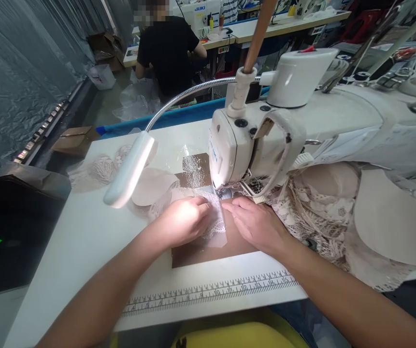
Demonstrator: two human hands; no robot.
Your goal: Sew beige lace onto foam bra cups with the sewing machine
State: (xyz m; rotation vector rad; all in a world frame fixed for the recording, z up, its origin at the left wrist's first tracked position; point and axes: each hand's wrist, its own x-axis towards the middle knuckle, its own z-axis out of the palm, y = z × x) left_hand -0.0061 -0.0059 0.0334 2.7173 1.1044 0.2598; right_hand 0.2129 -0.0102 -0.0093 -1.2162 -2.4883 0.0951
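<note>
A white industrial sewing machine (229, 145) stands over the work, its presser foot (219, 192) down by the edge of a pale lace piece (218, 220). My left hand (188, 220) rests on that lace with curled fingers, pinching it just left of the foot. Some of the lace is hidden beneath this hand. Right of the foot, my right hand (256, 222) lies palm down with its fingers stretched over the brown plate (208, 256). Its fingertips point at the lace's right edge; I cannot tell whether they touch it.
A lit lamp (131, 169) on a bendable neck hangs over the table's left side. Beige cups (155, 186) lie behind my left hand. More lace and cups (385, 217) pile up at right. A ruler strip (208, 292) runs along the front. A person (167, 53) sits beyond.
</note>
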